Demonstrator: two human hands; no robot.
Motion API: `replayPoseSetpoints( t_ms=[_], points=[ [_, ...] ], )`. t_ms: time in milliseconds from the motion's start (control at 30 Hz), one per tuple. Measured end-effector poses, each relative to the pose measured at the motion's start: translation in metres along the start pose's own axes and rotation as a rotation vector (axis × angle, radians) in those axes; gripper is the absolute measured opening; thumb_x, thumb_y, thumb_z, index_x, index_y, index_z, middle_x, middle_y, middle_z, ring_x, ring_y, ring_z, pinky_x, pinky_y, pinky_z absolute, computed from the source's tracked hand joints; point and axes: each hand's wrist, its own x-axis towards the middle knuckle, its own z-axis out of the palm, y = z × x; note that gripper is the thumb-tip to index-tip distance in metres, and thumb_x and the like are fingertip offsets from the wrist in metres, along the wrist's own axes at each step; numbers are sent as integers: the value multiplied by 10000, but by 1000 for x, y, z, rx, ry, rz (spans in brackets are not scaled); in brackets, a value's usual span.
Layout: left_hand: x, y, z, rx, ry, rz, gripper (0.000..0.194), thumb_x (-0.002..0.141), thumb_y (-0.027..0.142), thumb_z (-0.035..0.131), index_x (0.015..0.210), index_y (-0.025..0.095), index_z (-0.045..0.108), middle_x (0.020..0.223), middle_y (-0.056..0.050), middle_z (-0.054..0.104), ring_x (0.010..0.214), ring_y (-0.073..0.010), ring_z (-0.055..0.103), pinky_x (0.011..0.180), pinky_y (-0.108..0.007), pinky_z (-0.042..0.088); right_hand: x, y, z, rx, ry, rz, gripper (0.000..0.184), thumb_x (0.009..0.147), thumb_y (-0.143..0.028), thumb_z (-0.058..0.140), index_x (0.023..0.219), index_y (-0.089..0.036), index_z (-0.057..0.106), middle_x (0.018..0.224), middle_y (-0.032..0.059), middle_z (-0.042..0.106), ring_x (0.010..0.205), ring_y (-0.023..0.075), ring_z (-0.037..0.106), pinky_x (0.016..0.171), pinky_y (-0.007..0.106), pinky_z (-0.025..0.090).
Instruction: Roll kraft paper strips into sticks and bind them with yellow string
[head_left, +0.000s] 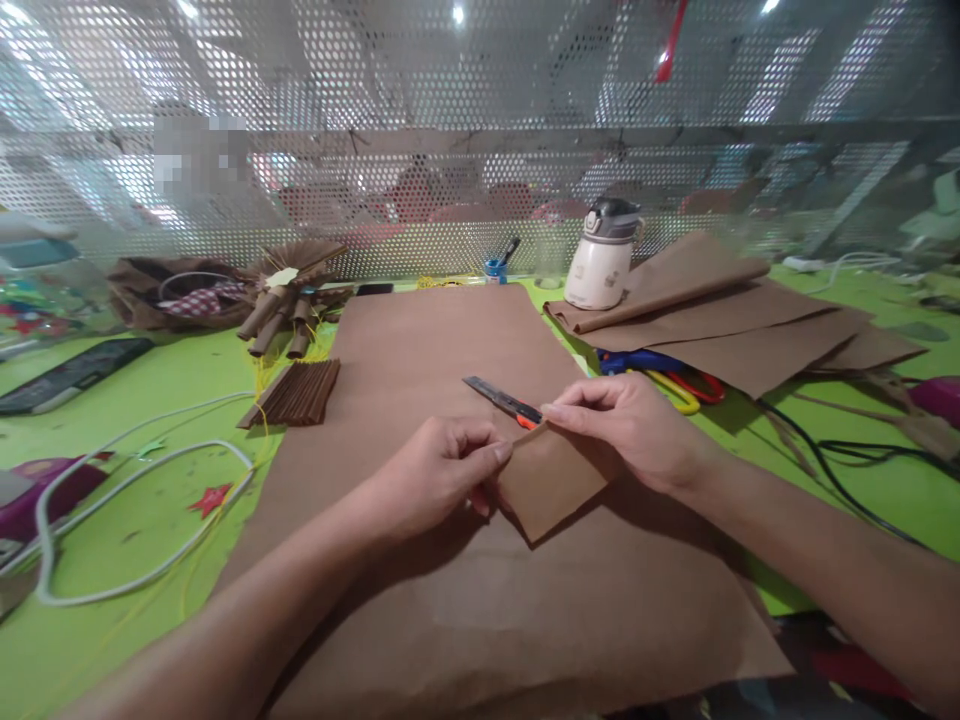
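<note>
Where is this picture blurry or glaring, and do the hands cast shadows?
Head view: bright lights glare at the top; a pixelated patch hides part of the upper left; background beyond the perforated screen looks soft; shadows darken the brown sheet below the left hand.

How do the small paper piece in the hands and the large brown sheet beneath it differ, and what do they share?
Size: the small paper piece is far smaller than the large brown sheet.
Pose: the piece is pinched between fingers of the left hand and right hand; the sheet lies spread over the green table.
Shared: both are brown and look like paper.
</note>
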Motion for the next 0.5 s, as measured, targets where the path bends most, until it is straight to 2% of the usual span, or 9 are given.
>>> replayPoseSetpoints(
  t_ms=[133, 300, 500],
  points=[
    [2, -1, 1, -77, -7, -24, 284, 863, 353, 487, 678, 146, 545, 577, -10, 612, 500, -99, 548, 494, -208, 421, 2, 0, -1, 96, -9, 71, 242, 674, -383, 722, 662, -146, 677, 609, 1, 615, 532, 95, 503, 500, 227, 385],
    [0, 7, 1, -64, 116, -44, 210, 842, 317, 519, 734, 140, 546, 543, 15, 578, 491, -104, 554, 510, -219, 432, 3, -2, -5, 163, -45, 68, 215, 685, -348, 718, 645, -140, 681, 508, -31, 553, 463, 64, 439, 469, 213, 358],
    [1, 7, -6, -91, 122, -8, 171, 833, 280, 543, 745, 134, 526, 570, 11, 581, 520, -104, 568, 536, -220, 427, 6, -1, -11, 160, -57, 25, 216, 698, -348, 714, 658, -140, 671, 608, -7, 584, 551, 85, 494, 536, 226, 404]
  ],
)
